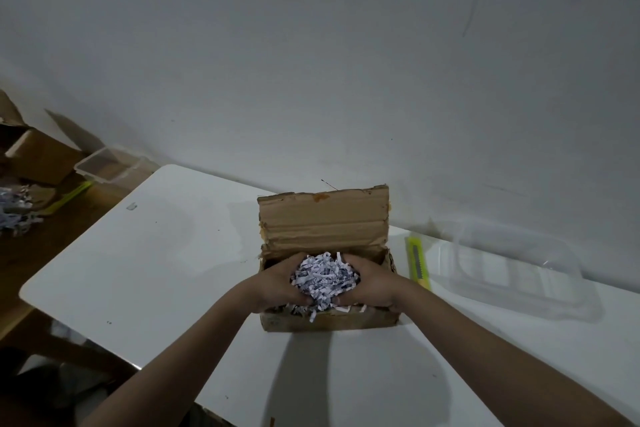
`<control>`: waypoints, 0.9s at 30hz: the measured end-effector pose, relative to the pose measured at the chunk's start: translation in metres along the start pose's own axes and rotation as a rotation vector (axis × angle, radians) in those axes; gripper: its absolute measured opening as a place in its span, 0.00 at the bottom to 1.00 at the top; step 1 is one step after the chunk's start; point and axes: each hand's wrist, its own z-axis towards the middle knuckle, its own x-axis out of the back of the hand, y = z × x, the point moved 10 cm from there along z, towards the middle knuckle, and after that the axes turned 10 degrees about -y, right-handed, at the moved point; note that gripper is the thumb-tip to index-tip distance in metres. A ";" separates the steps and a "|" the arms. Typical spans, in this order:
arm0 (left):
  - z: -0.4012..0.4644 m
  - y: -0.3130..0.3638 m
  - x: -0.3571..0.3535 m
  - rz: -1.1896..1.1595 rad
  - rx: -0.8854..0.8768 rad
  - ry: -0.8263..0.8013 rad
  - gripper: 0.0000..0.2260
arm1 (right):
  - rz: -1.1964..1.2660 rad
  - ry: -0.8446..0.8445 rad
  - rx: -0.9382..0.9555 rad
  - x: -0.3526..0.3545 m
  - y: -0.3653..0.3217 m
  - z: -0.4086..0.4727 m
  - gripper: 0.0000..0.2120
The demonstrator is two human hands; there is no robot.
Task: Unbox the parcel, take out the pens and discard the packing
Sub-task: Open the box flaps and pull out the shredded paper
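Observation:
A brown cardboard box [322,321] stands open on the white table [145,253], its lid flap [323,218] upright at the back. Inside it lies white-and-blue shredded paper [323,279]. My left hand [278,282] and my right hand [372,282] cup a heap of the shreds from both sides, just above the box opening. Some strands hang over the front wall. No pens show; the shreds and my hands hide the box's inside.
A yellow-green utility knife [418,262] lies right of the box. A clear plastic container [512,269] sits at the right. Left of the table, on a brown surface, are another clear tub [107,163], cardboard boxes [38,156] and loose shreds [15,210]. A wall rises behind.

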 end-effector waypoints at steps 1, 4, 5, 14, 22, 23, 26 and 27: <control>0.000 0.002 -0.001 0.006 -0.015 -0.001 0.30 | -0.010 0.010 0.004 0.000 0.000 0.001 0.34; -0.001 0.004 -0.002 -0.059 -0.042 -0.014 0.29 | -0.036 0.007 0.021 -0.002 -0.004 0.000 0.35; -0.001 0.004 -0.003 -0.100 -0.038 -0.020 0.30 | -0.029 -0.001 0.028 -0.003 -0.005 0.000 0.34; -0.001 -0.003 -0.022 -0.227 0.024 -0.171 0.42 | -0.041 0.037 0.069 -0.002 -0.009 0.000 0.34; -0.003 0.001 -0.021 -0.176 -0.014 -0.113 0.45 | 0.074 -0.025 0.004 -0.007 -0.003 0.004 0.34; -0.004 0.000 -0.020 -0.175 -0.026 -0.093 0.44 | 0.101 -0.018 0.006 -0.006 -0.002 0.004 0.33; -0.008 -0.001 -0.013 -0.176 -0.068 -0.022 0.42 | 0.109 0.012 0.021 -0.001 0.000 0.004 0.29; -0.010 0.000 -0.011 -0.162 -0.078 0.006 0.40 | 0.106 0.030 0.031 0.001 0.001 0.005 0.28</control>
